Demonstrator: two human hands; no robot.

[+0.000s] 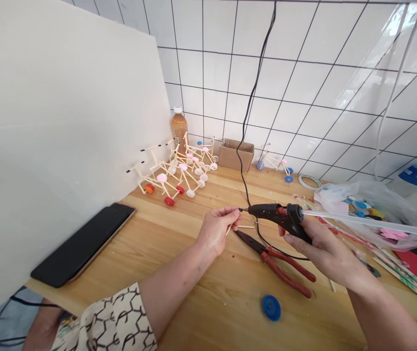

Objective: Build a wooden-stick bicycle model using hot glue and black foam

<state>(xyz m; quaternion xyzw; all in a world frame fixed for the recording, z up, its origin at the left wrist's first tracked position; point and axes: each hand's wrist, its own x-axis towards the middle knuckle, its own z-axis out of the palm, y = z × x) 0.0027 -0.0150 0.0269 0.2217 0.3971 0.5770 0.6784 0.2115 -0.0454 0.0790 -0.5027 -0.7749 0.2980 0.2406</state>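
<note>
My right hand [321, 248] is wrapped round the handle of a black hot glue gun [272, 213], with a long clear glue stick [362, 222] running out of its back. The nozzle points left and reaches my left hand [221, 226]. Those left fingers are pinched on a thin pale wooden stick [229, 229], mostly hidden by the hand. A small dark piece [240, 210] shows at the fingertips, by the nozzle. Just below the glue gun lie red-handled pliers [267, 251], jaws toward my left hand. A blue bottle cap [271, 307] rests nearer to me.
Several small stick bicycles with cap wheels [182, 167] stand at the back left, near a drink bottle [179, 124] and a cardboard box [226, 155]. A phone [84, 243] lies left. On the right are a plastic bag of caps [334, 195] and a tape roll [309, 182]. A black cord [252, 92] hangs behind.
</note>
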